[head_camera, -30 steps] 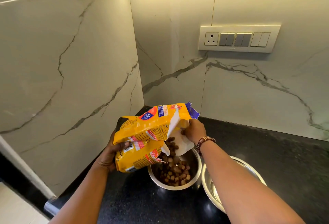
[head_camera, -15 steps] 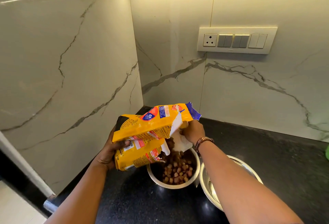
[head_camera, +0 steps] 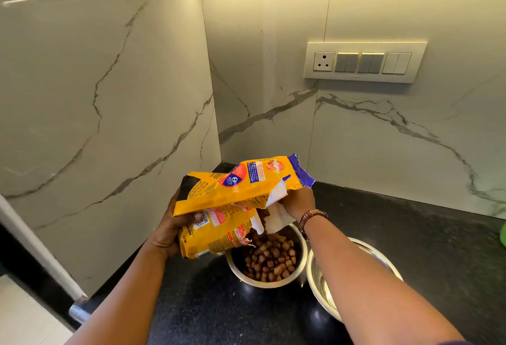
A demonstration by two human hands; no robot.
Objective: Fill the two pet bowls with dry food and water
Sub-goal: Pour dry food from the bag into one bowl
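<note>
The black counter [head_camera: 410, 248] carries two steel bowls side by side near the corner. The yellow food bag [head_camera: 235, 196] is held above them, its long axis running left to right, with the torn mouth at the right end tilted down over the left bowl [head_camera: 301, 246]. This bowl already holds many brown kibbles [head_camera: 271, 259]. The right bowl [head_camera: 323, 284], just beside it, shows no kibble where it is visible. The left hand [head_camera: 169, 232] grips the bag's closed end, fingers curled around it. The right hand [head_camera: 298, 202] pinches the torn edge, directly above the left bowl, so I judge it guides the pouring.
</note>
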